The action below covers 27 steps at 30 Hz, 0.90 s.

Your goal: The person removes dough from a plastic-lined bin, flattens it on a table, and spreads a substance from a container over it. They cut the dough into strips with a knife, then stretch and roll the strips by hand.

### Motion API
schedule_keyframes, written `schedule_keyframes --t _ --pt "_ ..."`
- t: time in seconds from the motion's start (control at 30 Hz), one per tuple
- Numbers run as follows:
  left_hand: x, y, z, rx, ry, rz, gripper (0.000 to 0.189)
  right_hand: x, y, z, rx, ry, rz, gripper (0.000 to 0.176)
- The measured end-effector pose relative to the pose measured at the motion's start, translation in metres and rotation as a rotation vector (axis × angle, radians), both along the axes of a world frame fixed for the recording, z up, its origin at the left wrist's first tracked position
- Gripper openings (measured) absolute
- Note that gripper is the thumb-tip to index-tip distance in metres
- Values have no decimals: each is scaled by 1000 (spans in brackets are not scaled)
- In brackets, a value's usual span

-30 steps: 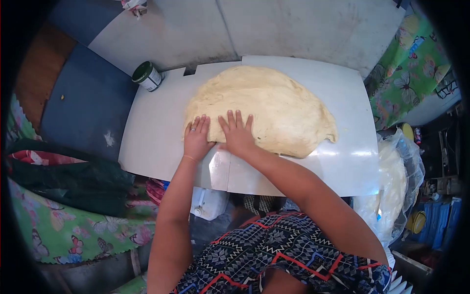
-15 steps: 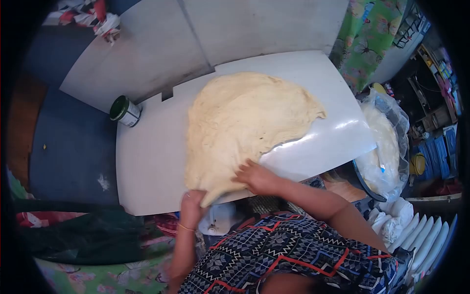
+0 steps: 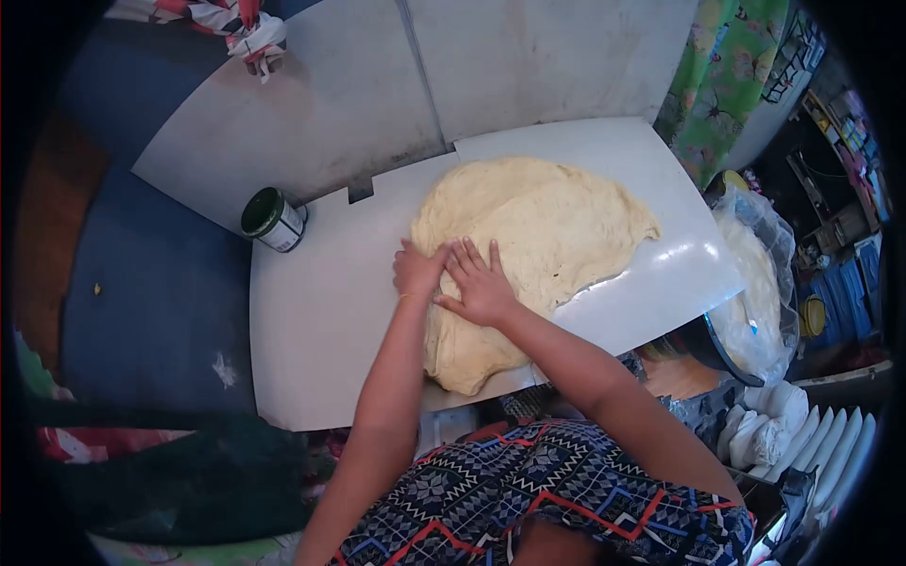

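A wide slab of pale dough (image 3: pixel 557 217) lies on the white tabletop (image 3: pixel 321 330), its surface uneven and its near end hanging close to the front edge. At the slab's left side, my left hand (image 3: pixel 418 269) has its fingers curled over the dough's edge; the fingertips are partly hidden. Right beside it, my right hand (image 3: pixel 479 288) presses on top of the dough, fingers spread and thumb pointing left. The two hands almost touch.
A green-rimmed can (image 3: pixel 275 220) stands at the table's back left, near the upright white panel (image 3: pixel 557 66). Off the right end sits a tub lined with clear plastic (image 3: pixel 755 274). White stacked items (image 3: pixel 821 453) are at lower right.
Both hands have moved from the dough's near end up to its left side. That near end now lies back on the table, and the view has shifted slightly.
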State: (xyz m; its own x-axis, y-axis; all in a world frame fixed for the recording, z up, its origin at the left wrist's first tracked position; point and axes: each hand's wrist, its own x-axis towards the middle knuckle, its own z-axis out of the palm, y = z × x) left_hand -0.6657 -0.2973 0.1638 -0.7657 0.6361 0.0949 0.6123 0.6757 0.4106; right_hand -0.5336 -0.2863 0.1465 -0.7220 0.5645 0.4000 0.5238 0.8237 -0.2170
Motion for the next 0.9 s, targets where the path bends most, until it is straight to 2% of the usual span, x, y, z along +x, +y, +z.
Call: schedule_keyframes --t 0.03,0.07,0.1,0.13,0.2,0.23,0.3,0.33,0.43,0.47,0.53,0.6,0.7,0.77,0.83,0.9 --pt "-12 10 -1 4 -2 -10 60 -1 4 3 -159 -226 -24 84" --pt "-26 18 -4 72 -289 -80 55 -2 6 1 -156 -232 -34 84" --pt "-33 22 -5 138 -579 -148 50 -2 7 -2 -147 -130 -8 83" --pt "-36 24 -9 141 -587 -152 50 -1 8 -5 -137 -25 22 82" --pt "-43 18 -14 432 -1043 -272 33 0 8 -5 -146 -45 26 82" --pt "-48 17 -27 438 -1033 -269 33 -1 6 -3 -162 -59 34 82" --pt "-54 21 -54 388 -504 -324 29 -1 3 3 -160 -83 35 82" --pt "-55 18 -45 386 -493 -317 29 -2 0 4 -173 -117 23 82" --pt "-66 2 -16 491 -1103 -298 41 -10 -5 6 -192 -154 62 81" --pt "-77 -5 -5 503 -1098 -301 41 -15 -3 7 -192 -180 81 79" --pt "-96 -30 12 741 -1298 -238 37 -29 -1 7 -249 -189 132 77" --pt "-127 -51 26 767 -1334 -136 35 -54 -5 9 -222 -213 247 78" --pt "-188 -63 -2 709 -1327 48 33 -100 -1 24 -334 -296 322 81" --pt "-212 -56 -25 661 -1258 14 39 -120 11 31 -366 -371 348 83" --pt "-197 -38 -2 517 -929 -35 50 -128 20 34 -363 -339 408 82" --pt "-179 -15 13 217 74 -202 59 -136 30 29 -346 -349 447 81"
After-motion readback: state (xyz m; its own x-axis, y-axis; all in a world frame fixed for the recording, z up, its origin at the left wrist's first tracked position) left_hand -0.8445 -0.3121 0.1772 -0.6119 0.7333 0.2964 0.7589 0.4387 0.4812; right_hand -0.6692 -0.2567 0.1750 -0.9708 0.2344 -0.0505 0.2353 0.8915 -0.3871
